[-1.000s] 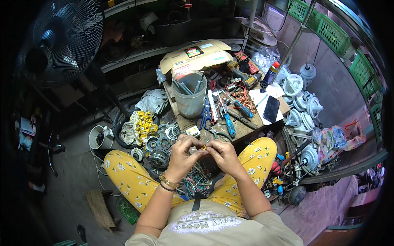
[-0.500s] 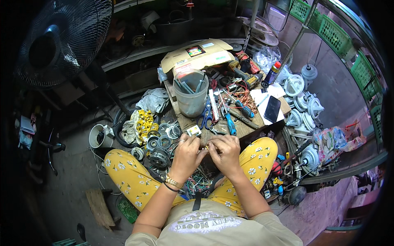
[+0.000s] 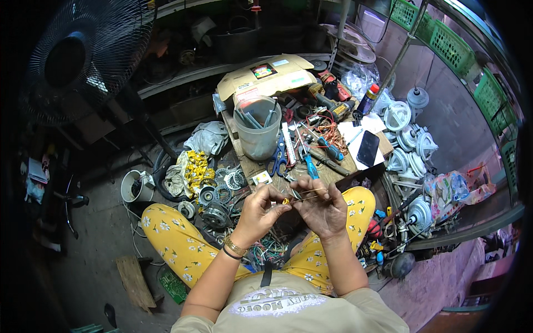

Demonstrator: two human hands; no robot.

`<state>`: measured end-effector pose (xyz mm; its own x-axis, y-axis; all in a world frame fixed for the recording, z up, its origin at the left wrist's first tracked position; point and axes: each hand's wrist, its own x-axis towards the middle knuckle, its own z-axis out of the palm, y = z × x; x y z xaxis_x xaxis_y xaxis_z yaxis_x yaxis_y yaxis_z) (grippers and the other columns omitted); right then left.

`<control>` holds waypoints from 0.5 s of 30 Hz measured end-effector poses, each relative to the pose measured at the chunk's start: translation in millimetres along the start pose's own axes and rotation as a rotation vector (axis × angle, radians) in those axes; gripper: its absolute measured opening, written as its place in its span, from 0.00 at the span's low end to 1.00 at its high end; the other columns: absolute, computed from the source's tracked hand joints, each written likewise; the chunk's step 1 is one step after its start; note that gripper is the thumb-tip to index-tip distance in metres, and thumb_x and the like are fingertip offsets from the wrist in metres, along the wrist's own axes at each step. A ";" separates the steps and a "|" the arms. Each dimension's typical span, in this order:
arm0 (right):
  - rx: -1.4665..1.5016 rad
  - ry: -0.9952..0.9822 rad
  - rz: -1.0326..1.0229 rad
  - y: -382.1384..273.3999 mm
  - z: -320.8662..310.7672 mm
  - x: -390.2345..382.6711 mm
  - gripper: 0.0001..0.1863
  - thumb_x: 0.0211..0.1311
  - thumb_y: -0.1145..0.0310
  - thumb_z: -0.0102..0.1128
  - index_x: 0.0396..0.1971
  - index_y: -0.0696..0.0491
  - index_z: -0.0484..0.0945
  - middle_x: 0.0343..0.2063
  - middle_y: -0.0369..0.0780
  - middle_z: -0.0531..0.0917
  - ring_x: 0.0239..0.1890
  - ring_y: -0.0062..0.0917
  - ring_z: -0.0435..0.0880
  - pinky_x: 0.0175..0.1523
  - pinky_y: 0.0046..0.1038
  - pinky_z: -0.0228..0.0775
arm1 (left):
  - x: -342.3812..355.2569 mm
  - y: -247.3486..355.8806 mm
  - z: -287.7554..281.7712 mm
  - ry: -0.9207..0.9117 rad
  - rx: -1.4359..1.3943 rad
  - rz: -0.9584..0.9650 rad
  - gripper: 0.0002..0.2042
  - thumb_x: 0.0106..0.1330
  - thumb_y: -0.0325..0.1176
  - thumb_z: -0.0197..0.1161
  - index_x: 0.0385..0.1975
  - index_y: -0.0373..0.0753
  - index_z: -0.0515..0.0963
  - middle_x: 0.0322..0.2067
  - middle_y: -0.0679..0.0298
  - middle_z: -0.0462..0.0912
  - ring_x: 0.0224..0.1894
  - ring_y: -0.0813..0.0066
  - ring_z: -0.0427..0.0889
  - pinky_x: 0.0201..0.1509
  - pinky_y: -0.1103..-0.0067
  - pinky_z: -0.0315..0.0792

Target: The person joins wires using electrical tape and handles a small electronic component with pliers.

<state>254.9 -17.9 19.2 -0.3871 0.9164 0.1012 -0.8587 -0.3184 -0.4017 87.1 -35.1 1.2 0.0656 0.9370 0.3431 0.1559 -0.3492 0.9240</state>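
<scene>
My left hand (image 3: 256,216) is closed in a pinch on a small yellow piece (image 3: 286,201), too small to name. Close beside it my right hand (image 3: 323,215) is turned palm up, its fingers curled around a thin copper-coloured wire (image 3: 315,191). Both hands hover over my lap, at the near edge of the wooden bench (image 3: 333,176). Beyond them lie a small white-and-yellow box (image 3: 261,177), blue-handled scissors (image 3: 276,164) and a blue-handled tool (image 3: 312,169). Whether the wire joins the yellow piece, I cannot tell.
A cloudy plastic bucket (image 3: 256,136) stands on the bench, near a black phone (image 3: 368,148), a power drill (image 3: 340,110) and copper wire scraps (image 3: 334,136). Motor parts (image 3: 215,213) lie left of my knees. White fan-motor-like parts (image 3: 412,139) pile up at right. A large fan (image 3: 66,64) stands at left.
My hands have drawn slightly apart. The right hand has rolled palm up, with a thin wire now showing across its fingers; the yellow piece shows more clearly at the left fingertips.
</scene>
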 end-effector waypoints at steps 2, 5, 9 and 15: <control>0.022 -0.045 -0.116 -12.2 -2.8 0.3 0.18 0.68 0.54 0.46 0.18 0.46 0.64 0.39 0.39 0.74 0.52 0.32 0.71 0.60 0.40 0.60 | 2.3 1.8 0.1 0.007 0.030 0.005 0.09 0.52 0.22 0.66 0.28 0.33 0.71 0.29 0.65 0.74 0.31 0.80 0.70 0.35 0.83 0.66; 0.150 -0.041 -0.245 -37.1 9.9 -7.9 0.21 0.69 0.54 0.43 0.16 0.46 0.59 0.25 0.35 0.67 0.29 0.24 0.68 0.40 0.26 0.64 | -3.5 -10.1 -11.1 0.057 0.115 -0.105 0.08 0.52 0.21 0.65 0.29 0.32 0.72 0.30 0.65 0.73 0.32 0.81 0.71 0.36 0.83 0.66; -0.236 0.011 -0.072 -46.9 -25.7 -18.4 0.18 0.68 0.60 0.49 0.17 0.47 0.63 0.18 0.33 0.66 0.15 0.16 0.61 0.23 0.17 0.56 | -4.1 -14.6 -5.8 0.141 -0.298 -0.168 0.06 0.58 0.23 0.64 0.31 0.34 0.72 0.30 0.69 0.73 0.29 0.84 0.71 0.34 0.85 0.67; -1.285 0.113 -0.220 18.5 -25.3 -19.1 0.05 0.55 0.79 0.61 0.33 0.59 0.80 0.31 0.38 0.83 0.33 0.16 0.80 0.39 0.20 0.72 | -6.7 -9.4 12.5 0.013 -0.678 -0.324 0.11 0.58 0.30 0.67 0.35 0.35 0.73 0.33 0.69 0.76 0.33 0.85 0.75 0.37 0.87 0.71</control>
<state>254.9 -35.2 -13.2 -0.1969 0.9545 0.2241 0.0561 0.2391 -0.9694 97.5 -38.2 -11.8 0.1070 0.9937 0.0340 -0.4758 0.0211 0.8793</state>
